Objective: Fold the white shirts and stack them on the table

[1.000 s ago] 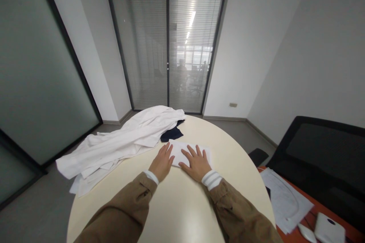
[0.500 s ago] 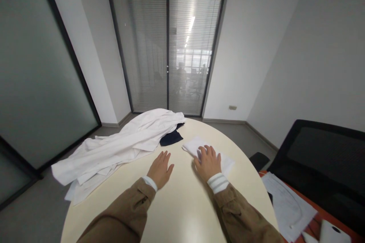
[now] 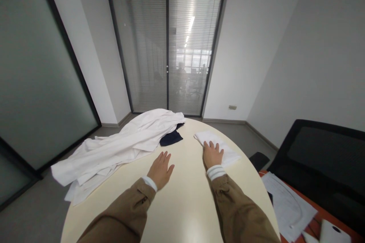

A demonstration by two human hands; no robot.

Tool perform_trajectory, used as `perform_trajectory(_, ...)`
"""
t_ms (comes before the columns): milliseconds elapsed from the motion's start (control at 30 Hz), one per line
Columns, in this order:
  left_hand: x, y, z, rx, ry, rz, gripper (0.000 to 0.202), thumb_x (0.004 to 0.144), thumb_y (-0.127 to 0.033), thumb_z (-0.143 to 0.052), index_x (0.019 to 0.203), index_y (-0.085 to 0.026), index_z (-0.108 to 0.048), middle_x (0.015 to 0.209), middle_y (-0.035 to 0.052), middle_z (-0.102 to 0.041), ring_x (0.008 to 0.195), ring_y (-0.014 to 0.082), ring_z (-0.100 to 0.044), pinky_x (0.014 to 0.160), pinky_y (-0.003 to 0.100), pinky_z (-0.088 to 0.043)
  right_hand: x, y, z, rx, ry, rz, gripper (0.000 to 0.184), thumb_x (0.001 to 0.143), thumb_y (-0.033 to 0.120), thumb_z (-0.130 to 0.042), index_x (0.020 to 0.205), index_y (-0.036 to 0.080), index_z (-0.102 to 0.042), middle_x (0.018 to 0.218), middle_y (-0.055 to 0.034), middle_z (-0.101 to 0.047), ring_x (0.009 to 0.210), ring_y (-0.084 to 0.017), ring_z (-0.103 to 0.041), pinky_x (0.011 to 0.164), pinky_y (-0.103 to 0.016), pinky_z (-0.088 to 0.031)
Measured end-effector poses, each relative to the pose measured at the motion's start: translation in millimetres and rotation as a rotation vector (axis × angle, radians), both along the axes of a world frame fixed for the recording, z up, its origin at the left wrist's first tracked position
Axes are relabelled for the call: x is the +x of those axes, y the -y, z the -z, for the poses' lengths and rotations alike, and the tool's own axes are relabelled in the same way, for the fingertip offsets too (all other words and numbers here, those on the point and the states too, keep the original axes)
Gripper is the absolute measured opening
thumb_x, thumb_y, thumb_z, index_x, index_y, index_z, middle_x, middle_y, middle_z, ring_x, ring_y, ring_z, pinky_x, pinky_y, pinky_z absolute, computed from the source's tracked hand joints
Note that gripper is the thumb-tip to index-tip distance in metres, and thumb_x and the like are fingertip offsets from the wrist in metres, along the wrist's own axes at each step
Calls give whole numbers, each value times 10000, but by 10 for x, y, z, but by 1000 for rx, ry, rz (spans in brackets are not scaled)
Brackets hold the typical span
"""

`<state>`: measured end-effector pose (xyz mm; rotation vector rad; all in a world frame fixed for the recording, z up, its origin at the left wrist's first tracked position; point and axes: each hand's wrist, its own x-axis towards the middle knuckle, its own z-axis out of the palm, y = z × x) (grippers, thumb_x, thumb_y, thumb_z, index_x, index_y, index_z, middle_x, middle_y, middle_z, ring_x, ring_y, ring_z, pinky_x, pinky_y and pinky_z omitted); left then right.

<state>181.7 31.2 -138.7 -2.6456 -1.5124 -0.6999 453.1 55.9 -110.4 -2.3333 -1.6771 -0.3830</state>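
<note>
A folded white cloth (image 3: 229, 152) lies on the right part of the round cream table (image 3: 182, 201). On its near left portion rests my right hand (image 3: 213, 155), fingers spread over the fabric and not gripping it. My left hand (image 3: 160, 169) lies flat on the tabletop with fingers stretched out, holding nothing. Beyond it, to the left, is a rumpled pile of white clothing (image 3: 128, 140), part of which hangs over the table's left edge. A dark navy piece of fabric (image 3: 172, 138) sticks out from under the pile's right end.
To the right stands a black mesh-backed chair (image 3: 322, 159). Beside the table, a clear plastic bag (image 3: 288, 201) and a white device (image 3: 333, 231) lie on an orange-red surface (image 3: 327, 216). A glazed door with blinds (image 3: 168, 53) is behind the table.
The folded white cloth has slid to the right and slightly away from me, with my right hand moving along on it. My left hand and the clothing pile stay put.
</note>
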Motion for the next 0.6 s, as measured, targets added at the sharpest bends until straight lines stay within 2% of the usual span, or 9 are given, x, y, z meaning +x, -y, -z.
perform_trajectory(267,10,24,-72,-47,-5,-5,525,975,-395,-405,1374,-65,-492,1474,211,-456,1401,327,-383,1139,490,-355,145,-270,64,49,-64,117,482,961,194,-346,1406,273,-514,1477,-147,-435,1366,-381,-312,1026,-633,-205)
perform_trajectory(467,15,4,-63,-12,16,-8,495,975,-383,-406,1364,-91,-498,1448,192,-495,1369,320,-431,1113,500,-394,195,-351,73,55,-109,138,514,950,183,-322,1433,230,-491,1495,-160,-416,1374,-410,-290,1027,-637,-212)
perform_trajectory(533,-17,-22,-129,39,54,-37,455,967,-355,-426,1338,-112,-524,1455,182,-487,1383,320,-411,1117,512,-385,172,-333,41,100,-107,133,532,952,208,-327,1474,209,-429,1497,-170,-412,1376,-401,-288,1036,-635,-208)
perform_trajectory(600,-100,-62,-250,128,118,-121,402,951,-304,-451,1300,-138,-563,1512,167,-414,1434,333,-318,1144,543,-329,124,-296,-5,159,-87,81,543,962,245,-324,1499,190,-377,1499,-163,-413,1387,-368,-282,1073,-611,-184)
